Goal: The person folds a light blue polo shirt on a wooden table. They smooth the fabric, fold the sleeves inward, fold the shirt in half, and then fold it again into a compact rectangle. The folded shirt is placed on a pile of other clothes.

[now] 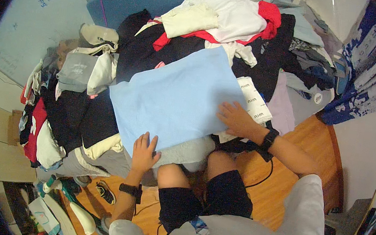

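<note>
Light-blue cloth (176, 97) lies spread over the clothes pile (98, 112), your left hand (144, 153) on its near edge, your right hand (235, 119) on its right, fingers parted: apparently smoothing, probably calling for an edge pinch next.

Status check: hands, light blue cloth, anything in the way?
Left hand at near-left corner of light blue rectangular cloth. Right hand, fingers spread, at its right end. Cloth spread over heaped multicoloured clothes; white rectangular printed item beside right hand.
</note>
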The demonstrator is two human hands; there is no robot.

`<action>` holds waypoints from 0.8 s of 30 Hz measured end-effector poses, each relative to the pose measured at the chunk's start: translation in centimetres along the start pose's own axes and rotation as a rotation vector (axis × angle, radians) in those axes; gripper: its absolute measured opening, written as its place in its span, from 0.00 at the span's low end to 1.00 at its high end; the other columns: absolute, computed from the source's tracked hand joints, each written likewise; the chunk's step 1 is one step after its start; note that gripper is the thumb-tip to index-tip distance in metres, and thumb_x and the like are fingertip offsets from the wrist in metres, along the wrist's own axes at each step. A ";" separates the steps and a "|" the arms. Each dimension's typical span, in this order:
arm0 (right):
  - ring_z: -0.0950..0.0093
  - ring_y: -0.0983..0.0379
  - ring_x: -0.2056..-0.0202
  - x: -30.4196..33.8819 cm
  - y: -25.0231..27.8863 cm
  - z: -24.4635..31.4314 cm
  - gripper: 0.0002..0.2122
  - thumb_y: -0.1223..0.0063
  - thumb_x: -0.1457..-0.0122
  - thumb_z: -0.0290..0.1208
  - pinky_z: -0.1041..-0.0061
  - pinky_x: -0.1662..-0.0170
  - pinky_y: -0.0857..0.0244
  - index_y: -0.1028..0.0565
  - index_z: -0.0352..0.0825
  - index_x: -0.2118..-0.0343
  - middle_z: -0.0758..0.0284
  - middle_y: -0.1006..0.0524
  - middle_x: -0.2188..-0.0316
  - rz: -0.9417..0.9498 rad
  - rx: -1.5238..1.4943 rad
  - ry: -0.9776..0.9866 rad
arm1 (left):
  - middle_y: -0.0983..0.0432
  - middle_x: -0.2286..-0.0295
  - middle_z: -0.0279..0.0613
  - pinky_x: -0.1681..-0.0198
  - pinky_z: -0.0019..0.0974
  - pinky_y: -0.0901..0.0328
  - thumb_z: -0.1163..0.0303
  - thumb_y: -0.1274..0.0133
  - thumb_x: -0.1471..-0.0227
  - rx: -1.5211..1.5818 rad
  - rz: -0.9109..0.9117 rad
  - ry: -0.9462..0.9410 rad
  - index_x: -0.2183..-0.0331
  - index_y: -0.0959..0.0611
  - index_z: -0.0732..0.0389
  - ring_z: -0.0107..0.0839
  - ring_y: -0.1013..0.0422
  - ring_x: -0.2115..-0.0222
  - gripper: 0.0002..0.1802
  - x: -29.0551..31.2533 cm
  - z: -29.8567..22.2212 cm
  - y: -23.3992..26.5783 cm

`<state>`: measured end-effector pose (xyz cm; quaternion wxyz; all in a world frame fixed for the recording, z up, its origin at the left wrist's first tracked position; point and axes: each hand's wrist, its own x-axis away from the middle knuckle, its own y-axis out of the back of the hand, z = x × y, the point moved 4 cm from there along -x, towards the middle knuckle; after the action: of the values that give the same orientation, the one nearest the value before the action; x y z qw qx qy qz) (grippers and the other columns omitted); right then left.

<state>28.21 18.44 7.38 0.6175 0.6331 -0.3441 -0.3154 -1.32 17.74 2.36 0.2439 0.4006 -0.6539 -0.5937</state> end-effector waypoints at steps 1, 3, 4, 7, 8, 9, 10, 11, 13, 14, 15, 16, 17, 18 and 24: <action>0.64 0.45 0.54 0.5 -0.2 0.2 0.26 0.44 0.65 0.38 0.62 0.54 0.51 0.37 0.34 0.60 0.60 0.39 0.58 -0.055 0.045 0.027 | 0.43 0.58 0.51 0.56 0.45 0.49 0.69 0.46 0.71 -0.028 0.018 0.025 0.58 0.37 0.59 0.46 0.45 0.58 0.33 -0.1 0.6 -0.3; 0.65 0.45 0.54 1.1 -1.2 -0.2 0.26 0.45 0.64 0.36 0.61 0.55 0.51 0.37 0.33 0.60 0.60 0.39 0.58 -0.049 0.037 -0.021 | 0.44 0.58 0.51 0.57 0.45 0.49 0.75 0.47 0.73 -0.139 0.012 0.058 0.57 0.38 0.60 0.45 0.44 0.58 0.35 -0.2 2.0 -0.7; 0.65 0.45 0.54 1.2 -1.4 -0.1 0.25 0.46 0.64 0.35 0.60 0.55 0.51 0.37 0.33 0.60 0.61 0.39 0.58 -0.153 0.039 -0.024 | 0.43 0.58 0.51 0.57 0.45 0.49 0.75 0.47 0.73 -0.181 0.047 0.084 0.57 0.38 0.61 0.45 0.44 0.58 0.35 -0.1 2.6 -1.1; 0.65 0.45 0.54 0.5 -4.1 0.9 0.24 0.48 0.63 0.31 0.60 0.55 0.50 0.37 0.32 0.59 0.62 0.38 0.58 0.005 0.019 -0.111 | 0.42 0.59 0.50 0.57 0.45 0.48 0.75 0.47 0.73 -0.318 0.065 0.112 0.57 0.38 0.62 0.44 0.43 0.60 0.34 -0.1 3.5 -2.2; 0.65 0.45 0.54 0.7 -4.0 1.3 0.23 0.49 0.63 0.30 0.60 0.56 0.50 0.37 0.32 0.60 0.62 0.38 0.58 -0.121 0.007 -0.088 | 0.42 0.59 0.50 0.57 0.45 0.48 0.75 0.48 0.72 -0.354 0.025 0.097 0.57 0.38 0.62 0.43 0.43 0.60 0.33 0.0 3.4 -2.3; 0.65 0.45 0.54 0.8 -4.2 1.8 0.22 0.50 0.63 0.29 0.60 0.56 0.49 0.37 0.32 0.60 0.61 0.38 0.58 -0.160 0.016 -0.080 | 0.41 0.60 0.49 0.58 0.45 0.48 0.75 0.48 0.71 -0.375 0.047 0.092 0.57 0.38 0.62 0.43 0.42 0.61 0.33 0.0 3.3 -2.6; 0.65 0.45 0.54 0.8 -4.1 2.2 0.21 0.51 0.62 0.28 0.59 0.56 0.49 0.36 0.32 0.60 0.61 0.38 0.58 -0.201 0.023 -0.071 | 0.40 0.60 0.48 0.58 0.45 0.47 0.75 0.49 0.71 -0.372 -0.017 0.093 0.58 0.37 0.62 0.43 0.41 0.62 0.31 -0.1 3.2 -2.4; 0.66 0.45 0.54 0.8 -4.0 2.4 0.21 0.51 0.62 0.28 0.59 0.56 0.49 0.36 0.32 0.60 0.61 0.38 0.58 -0.225 0.036 -0.085 | 0.39 0.61 0.47 0.58 0.45 0.47 0.75 0.49 0.70 -0.357 -0.022 0.108 0.58 0.36 0.62 0.42 0.41 0.62 0.30 -0.1 3.2 -2.3; 0.66 0.44 0.55 0.4 -3.6 2.9 0.20 0.52 0.61 0.29 0.59 0.55 0.50 0.36 0.32 0.61 0.61 0.38 0.58 -0.281 0.067 -0.118 | 0.37 0.62 0.45 0.58 0.46 0.47 0.74 0.50 0.68 -0.321 -0.008 0.146 0.59 0.35 0.62 0.41 0.40 0.64 0.28 -0.1 3.3 -2.1; 0.66 0.44 0.55 0.0 -3.8 3.3 0.20 0.53 0.61 0.29 0.58 0.55 0.50 0.36 0.32 0.61 0.61 0.38 0.58 -0.203 0.059 -0.124 | 0.37 0.62 0.45 0.59 0.46 0.46 0.74 0.50 0.68 -0.296 0.014 0.168 0.59 0.35 0.62 0.41 0.39 0.64 0.27 0.0 3.4 -2.1; 0.66 0.44 0.54 -0.5 -4.1 3.7 0.19 0.53 0.61 0.29 0.58 0.55 0.50 0.35 0.32 0.61 0.61 0.38 0.58 -0.133 0.062 -0.144 | 0.36 0.63 0.44 0.59 0.46 0.46 0.74 0.51 0.67 -0.282 -0.048 0.180 0.60 0.34 0.62 0.41 0.39 0.64 0.25 0.1 3.4 -1.8; 0.66 0.45 0.54 -0.8 -4.0 4.0 0.19 0.53 0.61 0.29 0.58 0.55 0.50 0.35 0.32 0.61 0.61 0.38 0.58 -0.146 0.098 -0.144 | 0.36 0.64 0.44 0.59 0.47 0.46 0.74 0.52 0.66 -0.315 0.049 0.214 0.60 0.33 0.61 0.40 0.39 0.64 0.24 0.2 3.6 -2.1; 0.66 0.45 0.54 -1.2 -4.2 4.4 0.19 0.53 0.60 0.30 0.57 0.55 0.51 0.35 0.32 0.61 0.61 0.38 0.58 -0.131 0.162 -0.153 | 0.35 0.64 0.44 0.60 0.47 0.45 0.73 0.52 0.65 -0.361 0.063 0.237 0.60 0.33 0.61 0.40 0.39 0.64 0.23 0.4 3.6 -2.1; 0.66 0.45 0.54 -1.5 -4.1 4.9 0.19 0.54 0.60 0.30 0.57 0.55 0.51 0.35 0.32 0.61 0.61 0.38 0.58 -0.196 0.256 -0.141 | 0.35 0.65 0.44 0.60 0.47 0.45 0.73 0.53 0.64 -0.408 0.067 0.249 0.60 0.33 0.60 0.40 0.39 0.64 0.22 0.5 3.6 -2.1; 0.66 0.45 0.55 -2.6 -4.3 5.1 0.16 0.57 0.59 0.28 0.56 0.55 0.53 0.34 0.33 0.64 0.60 0.36 0.60 -0.178 0.228 -0.226 | 0.34 0.69 0.41 0.61 0.47 0.45 0.75 0.58 0.61 -0.308 0.053 0.321 0.64 0.30 0.57 0.39 0.37 0.67 0.16 0.4 4.0 -1.2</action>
<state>22.70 17.72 2.85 0.4687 0.6874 -0.3873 -0.3972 -4.49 19.77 0.44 0.4186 0.4307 -0.5184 -0.6086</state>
